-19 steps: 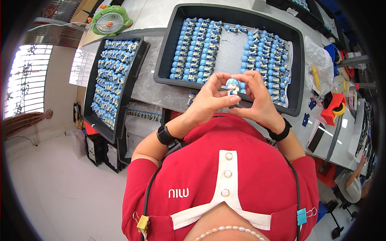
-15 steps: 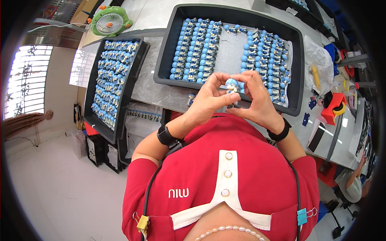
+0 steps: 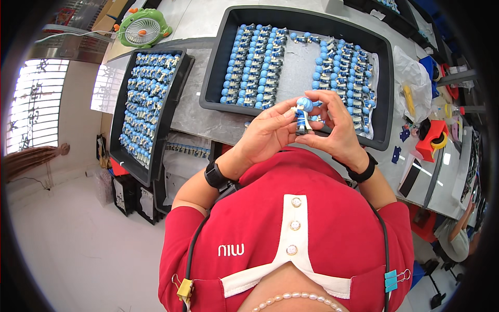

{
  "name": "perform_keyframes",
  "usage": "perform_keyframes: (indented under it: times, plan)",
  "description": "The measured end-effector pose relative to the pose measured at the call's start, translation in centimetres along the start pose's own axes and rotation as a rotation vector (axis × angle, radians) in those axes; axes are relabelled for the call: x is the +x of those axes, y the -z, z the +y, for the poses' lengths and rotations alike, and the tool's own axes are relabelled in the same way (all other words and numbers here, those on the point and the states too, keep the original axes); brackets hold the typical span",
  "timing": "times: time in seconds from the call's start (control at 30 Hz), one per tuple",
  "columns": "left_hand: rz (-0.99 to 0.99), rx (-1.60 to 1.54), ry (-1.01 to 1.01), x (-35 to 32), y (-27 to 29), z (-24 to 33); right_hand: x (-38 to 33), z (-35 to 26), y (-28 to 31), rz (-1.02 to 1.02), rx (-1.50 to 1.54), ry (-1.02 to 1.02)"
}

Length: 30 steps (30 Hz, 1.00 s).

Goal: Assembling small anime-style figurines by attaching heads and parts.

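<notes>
A small toy figurine [image 3: 301, 122] with light-blue hair and a blue-and-white outfit is upright between my two hands, turned partly sideways. My left hand [image 3: 264, 131] is closed on it, thumb and fingertips at its left side near the shoulder. From the other side my right hand [image 3: 340, 127] grips it, fingers curled by the head and thumb close to the feet. Just beyond my hands stands a large black tray [image 3: 204, 99] with rows of similar figurines [image 3: 264, 73] lying in it. Some of those rows are hidden behind my fingers.
To the left, a second black tray [image 3: 165, 122] packed with figurines sits tilted, above another layer holding a figurine row [image 3: 187, 149]. A green fan [image 3: 143, 30] is at the far left. On the right are a clear plastic bag [image 3: 410, 75] and a red tape dispenser [image 3: 429, 140].
The figurine has turned from facing front to a sideways view. My left fingers have opened out and shifted beneath and beside it; my right fingers have moved slightly around its head.
</notes>
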<state>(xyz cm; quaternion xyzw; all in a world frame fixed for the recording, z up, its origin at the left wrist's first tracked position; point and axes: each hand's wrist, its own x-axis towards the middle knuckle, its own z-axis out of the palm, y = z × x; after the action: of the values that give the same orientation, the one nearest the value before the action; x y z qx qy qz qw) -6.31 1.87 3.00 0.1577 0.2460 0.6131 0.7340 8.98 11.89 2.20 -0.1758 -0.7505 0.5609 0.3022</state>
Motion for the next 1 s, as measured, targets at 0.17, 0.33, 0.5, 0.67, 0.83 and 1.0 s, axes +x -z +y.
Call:
perform_keyframes:
  times: [0.17,0.33,0.5,0.67,0.83,1.0]
  plan:
    - [-0.015,-0.002,0.005,-0.1,0.4,-0.1,-0.1,0.1,0.0,-0.006,-0.057,0.039]
    - [-0.036,0.006,0.001,-0.2,0.5,-0.1,-0.2,-0.3,-0.1,-0.002,-0.033,0.02]
    - [-0.023,0.005,-0.017,-0.5,0.5,-0.3,-0.4,-0.6,-0.2,0.0,-0.102,0.055]
    - [-0.002,0.041,-0.013,-0.9,1.4,-0.6,-0.7,-1.0,-0.7,-0.001,-0.181,0.053]
    - [0.009,0.002,-0.006,-1.3,1.3,-0.7,-1.0,-1.3,-0.9,-0.011,-0.147,0.011]
    - [-0.019,-0.034,0.008,-1.7,1.0,-0.7,-1.0,-1.4,-1.3,0.004,-0.127,0.035]
